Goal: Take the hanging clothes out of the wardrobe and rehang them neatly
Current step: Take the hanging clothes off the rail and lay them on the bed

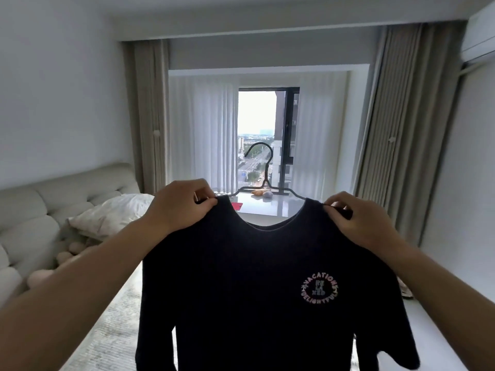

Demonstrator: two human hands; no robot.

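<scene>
A black T-shirt (254,277) with a round pink "VACATION" print on its chest hangs in front of me on a thin dark wire hanger (263,167), whose hook stands upright against the window. My left hand (182,207) pinches the shirt's left shoulder beside the collar. My right hand (356,218) pinches the right shoulder the same way. Both hands hold the garment up at chest height. The hanger's arms are hidden inside the shirt. No wardrobe is in view.
A bed (112,317) with a white pillow (112,212) and a padded headboard (61,199) lies at the left. Ahead is a white window sill (270,207) with small objects, flanked by curtains (396,135). An air conditioner (479,36) hangs top right.
</scene>
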